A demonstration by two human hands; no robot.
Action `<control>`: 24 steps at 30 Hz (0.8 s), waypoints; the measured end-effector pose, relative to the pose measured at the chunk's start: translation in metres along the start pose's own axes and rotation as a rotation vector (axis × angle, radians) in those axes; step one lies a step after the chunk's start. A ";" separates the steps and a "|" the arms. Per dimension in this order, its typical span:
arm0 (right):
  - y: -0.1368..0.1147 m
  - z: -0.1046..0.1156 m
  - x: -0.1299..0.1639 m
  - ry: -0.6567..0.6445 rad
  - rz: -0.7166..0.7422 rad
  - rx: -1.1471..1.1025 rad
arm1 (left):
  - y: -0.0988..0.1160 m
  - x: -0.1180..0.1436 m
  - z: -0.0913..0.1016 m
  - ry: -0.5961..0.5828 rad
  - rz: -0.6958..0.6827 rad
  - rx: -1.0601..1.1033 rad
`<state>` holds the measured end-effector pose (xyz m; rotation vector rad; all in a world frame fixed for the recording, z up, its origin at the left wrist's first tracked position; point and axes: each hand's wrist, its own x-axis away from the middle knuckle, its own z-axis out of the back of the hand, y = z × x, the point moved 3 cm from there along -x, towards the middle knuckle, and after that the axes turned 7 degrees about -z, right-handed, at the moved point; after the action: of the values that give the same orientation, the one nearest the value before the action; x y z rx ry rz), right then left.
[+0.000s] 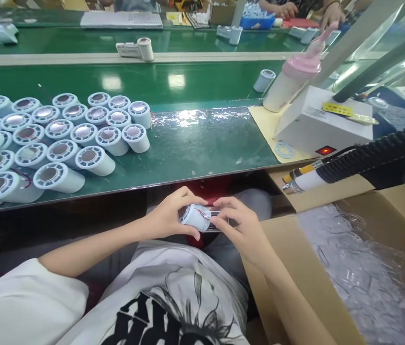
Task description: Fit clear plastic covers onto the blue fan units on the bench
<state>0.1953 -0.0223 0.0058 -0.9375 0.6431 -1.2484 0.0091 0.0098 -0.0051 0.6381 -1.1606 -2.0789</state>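
Observation:
Low over my lap, in front of the bench edge, my left hand [174, 215] wraps round a pale blue cylindrical housing [197, 218] that has thin red wires on its side. My right hand [236, 223] pinches a clear plastic part [217, 225] against the housing's right end. How far the two parts fit together is hidden by the fingers. On the bench to the left stand several similar pale blue housings [96, 160] in rows, their round ends facing up, some with red wires.
A cardboard box [306, 278] of clear plastic parts [356, 268] sits at my right. Above it are an electric screwdriver [306, 182], a white box with a lit red switch [324, 129] and a pink-topped bottle [288, 81]. A green conveyor [209, 79] runs behind; co-workers' hands show beyond.

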 end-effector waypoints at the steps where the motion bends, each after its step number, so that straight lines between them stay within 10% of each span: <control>1: 0.001 0.001 0.000 0.013 -0.022 -0.023 | 0.000 0.001 -0.001 -0.009 -0.011 0.007; 8: 0.003 0.000 0.007 0.076 -0.047 -0.175 | 0.002 0.001 -0.002 0.097 -0.132 -0.014; 19: 0.021 0.005 0.003 0.035 -0.334 -0.636 | -0.009 -0.004 -0.018 -0.123 -0.019 0.288; 24: 0.018 0.008 0.011 -0.023 0.055 -0.245 | -0.009 0.001 -0.020 -0.055 0.160 0.682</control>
<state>0.2139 -0.0297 -0.0051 -1.1268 0.8108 -1.1246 0.0195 0.0017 -0.0231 0.7602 -1.9054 -1.5528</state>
